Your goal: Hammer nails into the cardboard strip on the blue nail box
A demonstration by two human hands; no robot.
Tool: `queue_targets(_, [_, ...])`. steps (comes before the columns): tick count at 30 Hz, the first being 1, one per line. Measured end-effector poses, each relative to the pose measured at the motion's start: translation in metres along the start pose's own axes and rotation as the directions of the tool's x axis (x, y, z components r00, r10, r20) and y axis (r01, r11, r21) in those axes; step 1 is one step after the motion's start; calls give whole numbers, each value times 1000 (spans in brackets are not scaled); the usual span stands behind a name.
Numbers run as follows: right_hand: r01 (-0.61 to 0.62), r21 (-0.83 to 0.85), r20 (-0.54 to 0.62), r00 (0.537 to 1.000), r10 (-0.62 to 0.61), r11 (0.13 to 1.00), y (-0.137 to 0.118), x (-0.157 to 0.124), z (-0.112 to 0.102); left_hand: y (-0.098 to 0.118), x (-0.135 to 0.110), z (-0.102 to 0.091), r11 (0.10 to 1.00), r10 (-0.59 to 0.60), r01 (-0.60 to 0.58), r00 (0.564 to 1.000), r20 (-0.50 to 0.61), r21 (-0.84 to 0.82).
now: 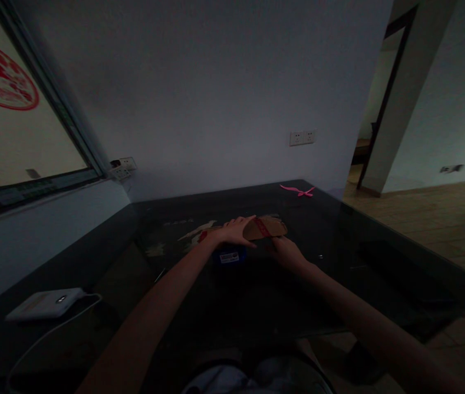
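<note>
A flat brown cardboard piece point(271, 226) with a red tape stripe lies on the dark glass table point(380, 246). My left hand point(236, 231) rests on top of its left end, fingers laid over it. My right hand point(283, 251) meets its near edge, fingers curled against the cardboard. Under my left wrist sits a small blue object point(229, 256) with a white label.
A white power bank point(45, 303) with a white cable lies at the table's left front. A pink ribbon-like item point(298, 190) lies at the far edge. Wall sockets point(302, 137) are behind; the tiled floor and a doorway are to the right.
</note>
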State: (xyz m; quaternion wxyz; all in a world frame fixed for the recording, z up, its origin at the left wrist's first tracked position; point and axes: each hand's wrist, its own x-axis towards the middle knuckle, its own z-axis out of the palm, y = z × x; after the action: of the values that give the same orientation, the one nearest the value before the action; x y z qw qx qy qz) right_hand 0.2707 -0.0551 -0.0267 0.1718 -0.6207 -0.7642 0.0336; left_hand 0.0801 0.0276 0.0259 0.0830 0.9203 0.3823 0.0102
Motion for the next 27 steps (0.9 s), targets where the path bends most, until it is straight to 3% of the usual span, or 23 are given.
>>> queue_targets(9, [19,1,25,1000,-19,1000,4,-3,5,-4,-7,-11,997,53,-52,999,12,-48])
queue_targets(17, [214,26,59,975,-215,977,13,-9,16,-46,-54,-40,979,-79,84,996,34,-185])
queue_targets(22, [311,30,36,949,-312,950,16,-6,22,-59,-73,-31,988,-59,68,996,70,-136])
queue_targets(27, [277,-23,88,958,-274,961,21,-6,24,-59,-73,-18,997,-6,7,1000,24,-72])
